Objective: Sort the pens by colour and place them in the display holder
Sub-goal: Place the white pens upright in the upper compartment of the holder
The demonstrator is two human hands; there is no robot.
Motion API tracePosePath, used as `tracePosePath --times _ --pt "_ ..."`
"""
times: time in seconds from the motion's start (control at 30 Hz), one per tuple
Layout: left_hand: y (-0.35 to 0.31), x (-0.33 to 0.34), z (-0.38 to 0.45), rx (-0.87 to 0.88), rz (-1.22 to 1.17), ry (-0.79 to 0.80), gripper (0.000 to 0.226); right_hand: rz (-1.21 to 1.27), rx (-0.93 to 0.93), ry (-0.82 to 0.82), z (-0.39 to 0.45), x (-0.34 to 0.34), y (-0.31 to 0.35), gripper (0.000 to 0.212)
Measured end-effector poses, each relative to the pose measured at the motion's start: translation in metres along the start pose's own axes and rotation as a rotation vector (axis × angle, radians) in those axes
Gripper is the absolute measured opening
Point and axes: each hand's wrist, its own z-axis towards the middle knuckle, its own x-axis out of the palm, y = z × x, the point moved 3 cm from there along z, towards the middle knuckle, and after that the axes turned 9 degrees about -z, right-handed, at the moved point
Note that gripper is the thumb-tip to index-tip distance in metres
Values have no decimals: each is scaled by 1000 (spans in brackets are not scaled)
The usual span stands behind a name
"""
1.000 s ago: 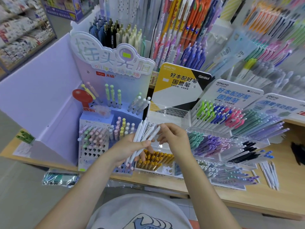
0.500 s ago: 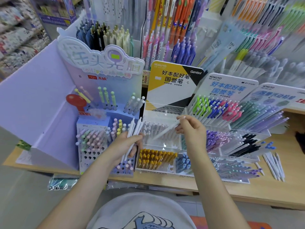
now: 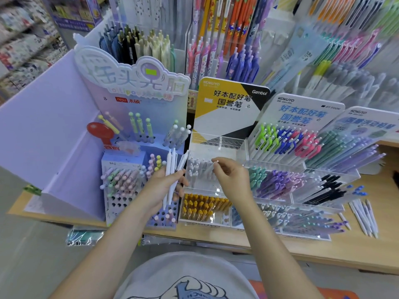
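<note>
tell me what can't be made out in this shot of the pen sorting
- Head view: most of the one white pen pinched by the right hand is hidden behind its fingers.
- How many white pens the left hand grips: they overlap.
- Hanging pens, top right: blurred.
- Loose pens on the shelf: colours too small.

both bare forearms reach forward from the bottom of the view, angling in toward each other. left hand (image 3: 160, 186) is curled into a grip with the thumb across the front, back of the hand facing up. right hand (image 3: 232, 175) sits just beside it at about the same height, wrist bent, fingers (image 3: 218, 164) pinched together at the tips pointing left.
</note>
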Motion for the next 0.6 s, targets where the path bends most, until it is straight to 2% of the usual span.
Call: tracePosePath --times 0.13,0.33,0.47,0.53,0.6 --pt "0 0 1 25 20 24 14 -40 -16 37 2 6 -2 16" --pt "1 1 0 11 13 47 27 5 18 60 11 15 -1 5" --pt "2 1 -1 9 33 58 34 -107 8 191 11 25 -2 11" --pt "0 2 -3 9 47 65 34 -110 5 181 10 20 1 13" --pt "-1 4 -3 14 73 85 30 -14 29 151 7 11 9 12"
